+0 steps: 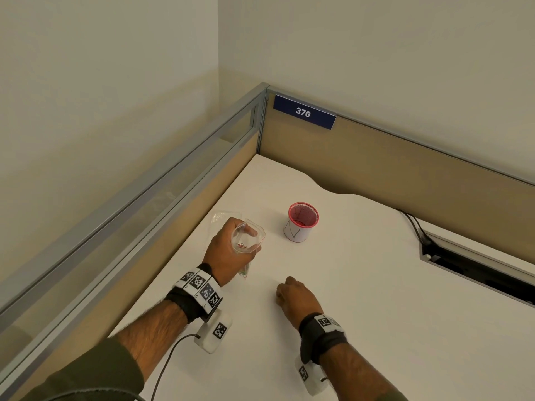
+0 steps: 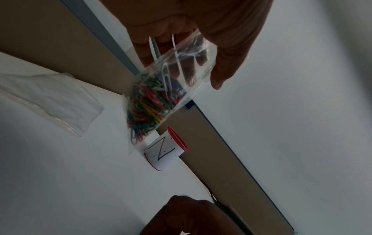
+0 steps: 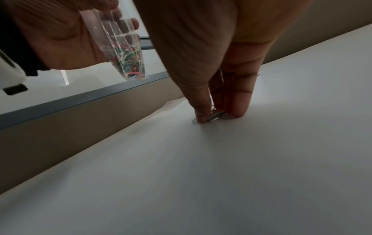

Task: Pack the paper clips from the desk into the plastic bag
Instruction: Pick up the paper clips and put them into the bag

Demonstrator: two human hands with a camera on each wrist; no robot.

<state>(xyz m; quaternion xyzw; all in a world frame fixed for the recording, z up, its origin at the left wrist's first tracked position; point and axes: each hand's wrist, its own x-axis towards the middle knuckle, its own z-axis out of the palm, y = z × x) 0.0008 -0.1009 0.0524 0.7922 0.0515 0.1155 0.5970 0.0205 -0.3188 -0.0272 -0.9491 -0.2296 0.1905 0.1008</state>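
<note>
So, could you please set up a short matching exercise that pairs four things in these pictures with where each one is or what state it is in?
Column one:
1. plastic bag
2. silver paper clip
3. red mesh cup
4. blue sign

Column two:
A. fixed to the partition, reads 376
B. standing upright on the desk
C. held up by the left hand, with coloured clips inside
D. pinched on the desk by the right hand

Pairs: 1-C, 2-D, 3-B, 4-A
</note>
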